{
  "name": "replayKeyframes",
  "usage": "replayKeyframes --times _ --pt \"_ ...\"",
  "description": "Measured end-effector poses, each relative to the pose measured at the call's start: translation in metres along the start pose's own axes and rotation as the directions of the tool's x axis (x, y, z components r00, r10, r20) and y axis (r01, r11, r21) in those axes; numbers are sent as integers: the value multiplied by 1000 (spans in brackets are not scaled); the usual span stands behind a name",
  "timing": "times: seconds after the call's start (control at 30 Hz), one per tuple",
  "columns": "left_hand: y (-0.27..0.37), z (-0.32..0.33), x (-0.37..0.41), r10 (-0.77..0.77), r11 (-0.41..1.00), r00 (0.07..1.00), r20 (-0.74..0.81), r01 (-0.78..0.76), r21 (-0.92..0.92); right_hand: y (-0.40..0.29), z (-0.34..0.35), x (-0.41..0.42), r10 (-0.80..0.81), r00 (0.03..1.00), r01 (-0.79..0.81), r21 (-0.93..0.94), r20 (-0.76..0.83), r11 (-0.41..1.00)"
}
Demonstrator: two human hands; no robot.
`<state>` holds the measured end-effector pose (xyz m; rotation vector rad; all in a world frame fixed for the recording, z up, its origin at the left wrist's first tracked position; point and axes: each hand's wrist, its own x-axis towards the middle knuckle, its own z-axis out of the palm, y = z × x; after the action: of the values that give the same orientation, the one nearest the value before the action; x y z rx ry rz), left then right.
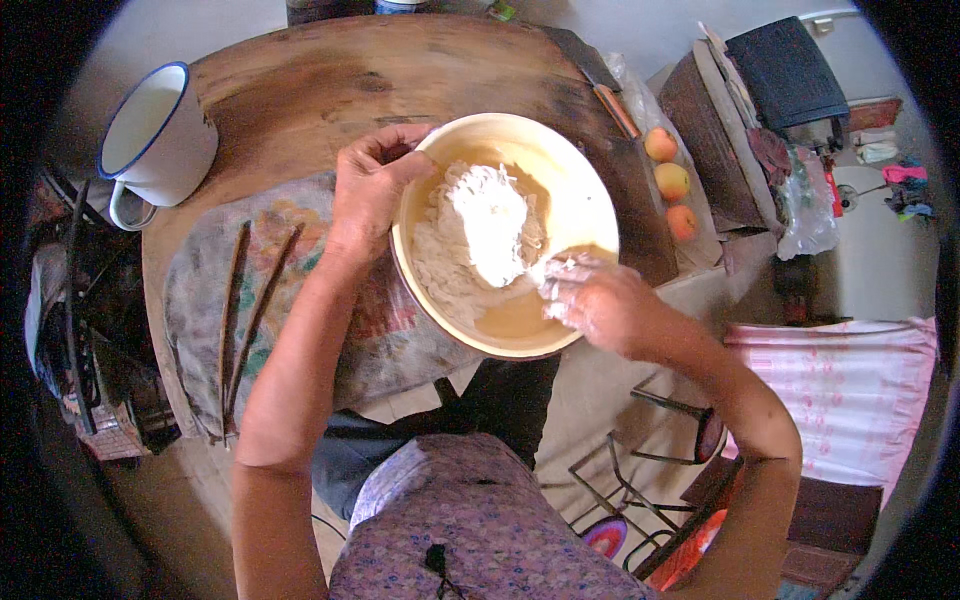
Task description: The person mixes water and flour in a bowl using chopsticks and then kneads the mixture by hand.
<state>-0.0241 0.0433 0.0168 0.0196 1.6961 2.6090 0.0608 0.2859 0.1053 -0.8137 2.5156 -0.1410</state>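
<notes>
A cream-coloured bowl (pixel 592 195) is tilted at the near edge of the wooden table. Inside it lies a shaggy mass of flour and dough flakes (pixel 491 217), brightly lit in the middle. My left hand (pixel 375 184) grips the bowl's left rim, thumb on the inner side. My right hand (pixel 592 300) is at the lower right rim, its fingers coated with white flour or dough and reaching inside; blur hides whether they hold any. A pair of wooden chopsticks (pixel 255 315) rests on a patterned cloth (pixel 202 270) to the left of the bowl.
A white enamel mug (pixel 176 157) with a blue rim stands at the table's left. A large knife (pixel 589 67) and several apple-like fruits (pixel 671 182) are at the right side of the wooden table (pixel 300 97). Metal-legged stools (pixel 652 442) stand on the floor at lower right.
</notes>
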Motion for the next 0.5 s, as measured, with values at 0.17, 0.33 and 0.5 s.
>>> replayKeyframes --times 0.17,0.33,0.5 --pt "-1 -7 0 -9 999 1000 -8 9 50 -25 0 14 -7 1000 13 302 -24 953" --pt "-1 -1 0 -37 999 999 -6 37 -25 -21 -8 27 224 913 -133 270 -341 954" --pt "1 -2 -1 -67 998 998 -18 66 -16 -35 7 45 133 922 -96 119 -363 988"
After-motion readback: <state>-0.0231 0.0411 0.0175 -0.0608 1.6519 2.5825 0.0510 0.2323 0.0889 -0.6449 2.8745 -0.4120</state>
